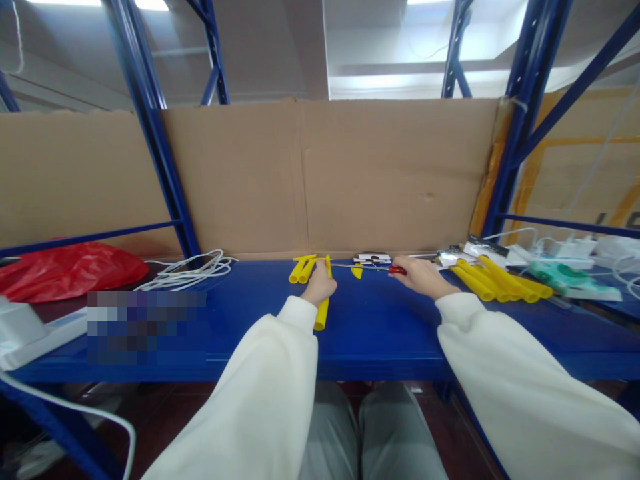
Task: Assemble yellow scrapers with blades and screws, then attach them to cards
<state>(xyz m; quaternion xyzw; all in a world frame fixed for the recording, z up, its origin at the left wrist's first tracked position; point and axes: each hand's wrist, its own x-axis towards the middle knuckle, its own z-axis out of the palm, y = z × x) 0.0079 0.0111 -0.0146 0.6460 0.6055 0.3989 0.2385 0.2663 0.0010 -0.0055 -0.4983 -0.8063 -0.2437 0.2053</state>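
My left hand (321, 285) is closed round a yellow tube-shaped handle (323, 315), whose wide lower end sticks out below the fist. My right hand (420, 275) grips the red handle of a screwdriver (397, 270). Its thin metal shaft points left, and the tip meets the upper part of the yellow handle, though the exact contact is too small to make out. Just left of my left hand lie two more yellow handles (299, 270). A small yellow piece (357, 271) rests under the shaft, in front of a black and white item (373, 258).
Several yellow tubes (493, 280) lie at the right, beside a green plastic bag (567, 277) and white adapters (575, 248). Coiled white cable (200, 270) and a red bag (75, 267) are at the left. Cardboard (390, 173) stands behind the blue shelf (380, 327).
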